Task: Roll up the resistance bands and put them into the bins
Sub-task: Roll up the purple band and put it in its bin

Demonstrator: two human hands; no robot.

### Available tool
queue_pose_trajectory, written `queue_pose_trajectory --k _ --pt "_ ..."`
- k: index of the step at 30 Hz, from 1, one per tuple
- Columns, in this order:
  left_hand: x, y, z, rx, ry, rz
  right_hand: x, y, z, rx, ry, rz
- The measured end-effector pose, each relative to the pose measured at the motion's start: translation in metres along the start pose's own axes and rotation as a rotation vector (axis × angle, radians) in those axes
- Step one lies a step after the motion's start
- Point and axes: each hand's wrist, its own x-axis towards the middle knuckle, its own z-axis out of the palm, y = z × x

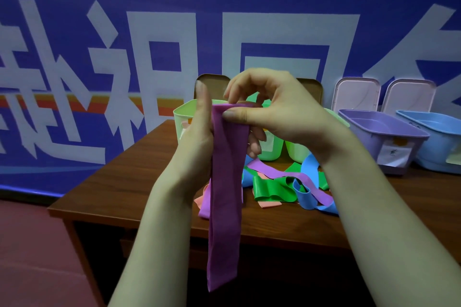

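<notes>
A long purple resistance band (225, 194) hangs straight down in front of me, past the table's front edge. My left hand (199, 132) grips its upper left edge, thumb up along the side. At the band's top end my right hand (269, 112) pinches it between thumb and fingers, where the end is folded over. Behind the hands stand green bins (183, 117), partly hidden. On the table (139, 172) lies a loose heap of bands: green (272, 188), blue (305, 197), light purple (279, 171) and orange (269, 204).
A purple bin (384, 132) and a blue bin (434, 137) stand at the right on the table, with their lids (358, 93) leaning against the blue wall behind. Two brown lids lean behind the green bins. Red floor lies to the left.
</notes>
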Motion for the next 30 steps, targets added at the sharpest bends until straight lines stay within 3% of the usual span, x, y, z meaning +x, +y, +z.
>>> queue_pose_trajectory --k 4,8,10,13,16,18,22,27,30 --pt "-0.002 -0.005 -0.009 -0.018 -0.013 0.062 0.006 0.01 0.005 0.022 -0.003 0.021" --pt "-0.008 -0.011 -0.031 -0.093 0.143 0.042 0.006 0.03 0.01 0.32 -0.145 0.133" --pt "-0.01 -0.014 -0.046 -0.11 0.206 0.043 0.006 0.051 0.017 0.334 -0.167 0.236" --pt "-0.015 -0.021 -0.061 -0.05 0.288 -0.013 0.004 0.09 0.032 -0.026 -0.347 0.415" --pt "-0.023 -0.024 -0.064 -0.055 0.279 -0.056 -0.005 0.12 0.05 -0.411 -0.605 0.569" --pt "-0.027 -0.024 -0.064 -0.086 0.268 -0.081 -0.014 0.13 0.063 -0.594 -0.688 0.613" --pt "-0.031 -0.025 -0.067 -0.229 0.24 -0.097 -0.03 0.149 0.078 -0.679 -0.601 0.543" --pt "-0.031 -0.03 -0.071 -0.22 0.268 -0.12 -0.027 0.151 0.075 -0.699 -0.481 0.447" --pt "-0.025 -0.033 -0.071 -0.206 0.307 -0.136 -0.017 0.147 0.065 -0.702 -0.292 0.398"
